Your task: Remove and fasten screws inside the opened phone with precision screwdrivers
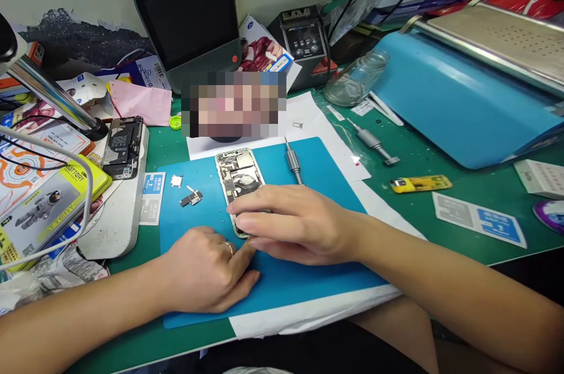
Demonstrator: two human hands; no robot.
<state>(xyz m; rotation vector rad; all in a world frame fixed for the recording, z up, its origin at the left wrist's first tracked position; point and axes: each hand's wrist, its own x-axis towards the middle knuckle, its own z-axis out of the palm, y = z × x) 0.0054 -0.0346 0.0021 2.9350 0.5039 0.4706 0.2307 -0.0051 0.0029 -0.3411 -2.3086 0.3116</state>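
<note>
An opened smartphone lies on a blue mat, its battery bay and inner boards exposed. My right hand reaches across its lower half with fingers stretched out, hiding that part. By the phone's bottom edge is my left hand, its index finger extended, thumb apart and other fingers curled. The two hands' fingertips meet there; nothing held shows in either. Left of the phone lie a dark metal bracket, a small silvery plate and tiny screws. A grey screwdriver rests to the phone's right.
A second opened phone sits on a white stand at left. Rightward are another screwdriver, a yellow tool and a glass jar. A smart display stands behind; a blurred patch covers something before it.
</note>
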